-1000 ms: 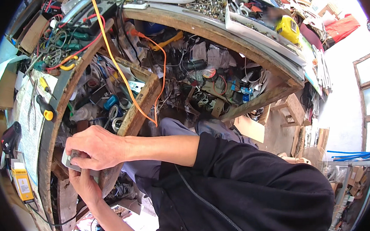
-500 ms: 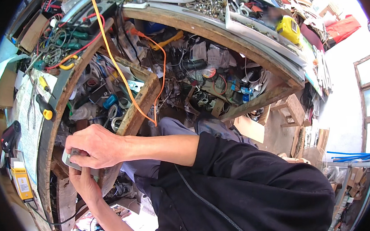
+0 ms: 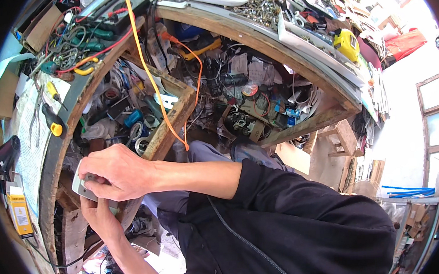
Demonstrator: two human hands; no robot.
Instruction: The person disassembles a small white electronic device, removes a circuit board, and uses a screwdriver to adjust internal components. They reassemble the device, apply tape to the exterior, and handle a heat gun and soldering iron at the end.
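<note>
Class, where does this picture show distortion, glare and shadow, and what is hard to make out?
Head view: the wooden bench edge bends into a curve; head view: glare washes out the white wall at right; head view: shadow darkens the clutter under the bench; head view: the right hand covers much of the pale grey object, hiding its details.

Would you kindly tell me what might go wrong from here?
The small grey object could slip from the right hand and left hand into the cluttered wooden drawer nearby. A bump might knock off the black-and-yellow tool, lying close to the bench edge.
</note>
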